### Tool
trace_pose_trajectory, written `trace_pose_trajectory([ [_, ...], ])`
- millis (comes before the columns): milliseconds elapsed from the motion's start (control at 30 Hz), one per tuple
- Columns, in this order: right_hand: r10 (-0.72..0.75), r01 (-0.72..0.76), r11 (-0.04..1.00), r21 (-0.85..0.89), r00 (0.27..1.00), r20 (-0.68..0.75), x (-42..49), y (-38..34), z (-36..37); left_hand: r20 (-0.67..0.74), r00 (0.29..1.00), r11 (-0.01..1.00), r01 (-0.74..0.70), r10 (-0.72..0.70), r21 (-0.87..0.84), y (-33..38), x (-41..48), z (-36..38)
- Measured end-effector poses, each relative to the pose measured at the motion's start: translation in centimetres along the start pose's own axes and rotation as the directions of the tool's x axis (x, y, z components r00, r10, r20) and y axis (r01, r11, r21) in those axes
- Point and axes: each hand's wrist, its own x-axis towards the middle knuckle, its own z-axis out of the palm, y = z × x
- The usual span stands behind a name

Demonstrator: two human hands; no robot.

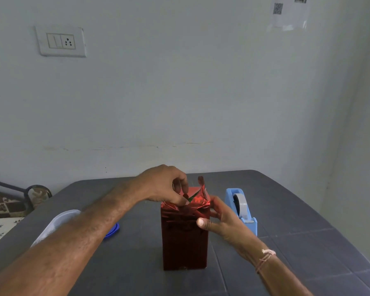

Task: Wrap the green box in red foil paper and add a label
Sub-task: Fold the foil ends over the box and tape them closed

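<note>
Two hands work at the top of the green box [193, 195], which stands upright near the middle of the table [297, 259]. Red foil paper [184, 242] sheathes every side of it you can see, and only a green sliver shows at the open top. Your left hand [162, 184] reaches in from the box's left and pinches a foil flap at the top edge between thumb and fingertips. Your right hand [220, 218] clasps the box's upper right corner, thumb on the near face and fingers along the right side. One loose flap stands up at the far top edge.

Right of the box, near but apart, sits one blue tape dispenser [241, 208] holding one roll. Left of the box, partly under your left forearm, lie one clear container [58, 221] and one blue lid [113, 230].

Bare tabletop runs in front of the box and right of the dispenser. The table's far edge passes behind the box, its rounded corner back-right. High on the wall are one switch plate [61, 41] to the box's left and one printed sheet [286, 11] to its right.
</note>
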Motion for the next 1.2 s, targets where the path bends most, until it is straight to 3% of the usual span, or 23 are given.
trace_pose_trajectory([
  [333, -0.011, 0.011, 1.000, 0.019, 1.000, -0.003, -0.3, -0.1, 0.1, -0.161, 0.987, 0.999, -0.030, 0.027, -0.013, -0.1, 1.7, 1.2],
  [500, 0.005, -0.005, 1.000, 0.003, 1.000, -0.006, -0.2, 0.1, 0.1, -0.221, 0.975, 0.978, -0.076, 0.031, -0.195, -0.4, 3.9, -1.3],
  [633, 0.003, -0.003, 1.000, -0.002, 1.000, -0.006, -0.2, -0.1, 0.1, -0.274, 0.962, 0.977, -0.065, 0.007, -0.203, -0.7, 5.9, -2.5],
  [700, 0.005, -0.005, 1.000, -0.004, 1.000, -0.005, -0.2, -0.2, 0.1, -0.227, 0.974, 0.976, -0.066, 0.017, -0.210, -0.5, 6.1, -2.7],
  [800, 0.008, -0.008, 1.000, -0.002, 1.000, -0.002, -0.1, -0.1, 0.1, 0.145, 0.989, 0.973, 0.019, 0.015, -0.231, 0.5, 5.1, -2.5],
  [867, 0.012, -0.012, 1.000, -0.005, 1.000, -0.001, -0.1, -0.1, 0.1, 0.271, 0.963, 0.979, 0.050, 0.005, -0.197, 0.9, 4.4, -2.0],
  [1033, 0.010, -0.010, 1.000, -0.002, 1.000, -0.003, -0.2, -0.2, 0.2, 0.209, 0.978, 0.984, 0.037, 0.000, -0.173, 1.0, 4.2, -0.5],
  [1200, 0.013, -0.013, 1.000, 0.008, 1.000, -0.006, -0.1, 0.0, 0.1, 0.024, 1.000, 0.992, -0.012, 0.015, -0.122, 0.8, 4.5, 0.5],
])
